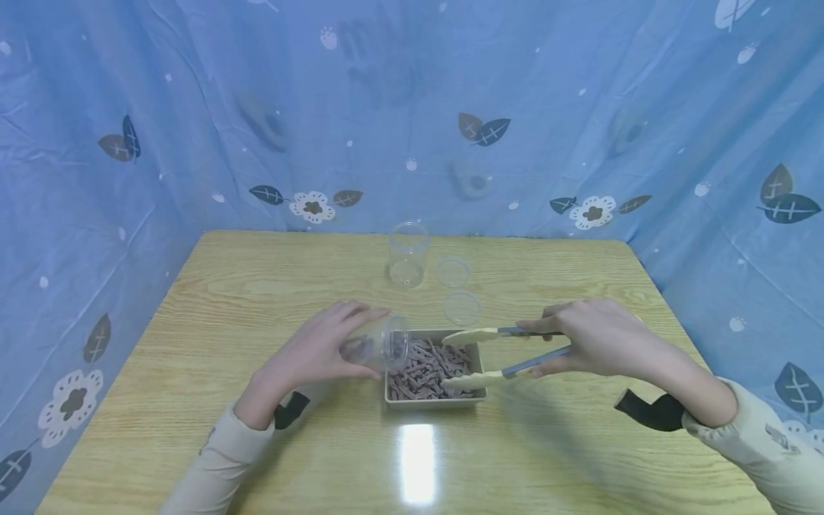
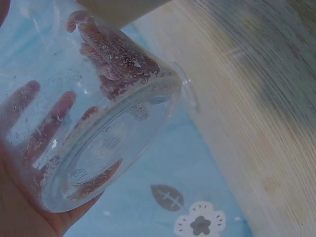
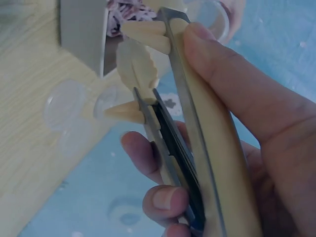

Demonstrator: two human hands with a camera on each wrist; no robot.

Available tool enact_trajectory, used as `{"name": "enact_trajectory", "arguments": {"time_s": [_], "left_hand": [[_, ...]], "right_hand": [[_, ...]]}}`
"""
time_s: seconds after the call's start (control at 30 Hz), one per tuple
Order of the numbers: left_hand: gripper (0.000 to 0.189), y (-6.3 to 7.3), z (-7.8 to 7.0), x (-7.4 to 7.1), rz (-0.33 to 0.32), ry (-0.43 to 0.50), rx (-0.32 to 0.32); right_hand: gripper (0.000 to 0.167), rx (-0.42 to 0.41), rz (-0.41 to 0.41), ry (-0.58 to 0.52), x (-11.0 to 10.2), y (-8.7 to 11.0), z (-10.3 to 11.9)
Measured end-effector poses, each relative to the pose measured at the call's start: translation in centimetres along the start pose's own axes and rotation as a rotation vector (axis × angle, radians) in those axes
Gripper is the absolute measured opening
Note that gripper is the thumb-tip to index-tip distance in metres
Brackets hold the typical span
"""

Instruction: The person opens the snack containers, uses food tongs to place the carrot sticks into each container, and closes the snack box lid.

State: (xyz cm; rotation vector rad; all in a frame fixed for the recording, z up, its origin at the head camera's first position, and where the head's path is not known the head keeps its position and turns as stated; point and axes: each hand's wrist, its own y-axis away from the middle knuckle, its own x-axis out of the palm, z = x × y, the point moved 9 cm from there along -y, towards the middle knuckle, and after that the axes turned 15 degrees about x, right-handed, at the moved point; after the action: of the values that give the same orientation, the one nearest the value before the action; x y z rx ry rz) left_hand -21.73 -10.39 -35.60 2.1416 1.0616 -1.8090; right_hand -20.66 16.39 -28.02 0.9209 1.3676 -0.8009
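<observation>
My left hand (image 1: 318,343) grips a clear plastic jar (image 1: 395,343) lying on its side, its mouth over the left edge of a beige rectangular box (image 1: 436,404). Inside the jar, a few brownish strips (image 2: 116,52) and crumbs cling to the wall in the left wrist view. Purplish-brown dried strips (image 1: 421,372) fill the box. Coming from the right, my right hand (image 1: 592,336) holds tongs (image 1: 473,336) with cream tips and grey arms. The tongs stand spread, both tips over the strips; nothing shows between them.
Behind the box, a second clear jar (image 1: 408,250) stands upright. To its right lie two clear round lids (image 1: 453,272), one nearer the box. A blue patterned curtain (image 1: 386,129) encloses the wooden table (image 1: 270,272) at the back and sides.
</observation>
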Motion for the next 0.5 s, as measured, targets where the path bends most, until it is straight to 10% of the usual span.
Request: {"name": "enact_trajectory", "arguments": {"time_s": [0.5], "left_hand": [[0.092,0.3,0.2,0.0,-0.007,-0.002,-0.001]], "right_hand": [[0.076,0.002,0.137,0.136,0.6,-2.0,1.6]]}}
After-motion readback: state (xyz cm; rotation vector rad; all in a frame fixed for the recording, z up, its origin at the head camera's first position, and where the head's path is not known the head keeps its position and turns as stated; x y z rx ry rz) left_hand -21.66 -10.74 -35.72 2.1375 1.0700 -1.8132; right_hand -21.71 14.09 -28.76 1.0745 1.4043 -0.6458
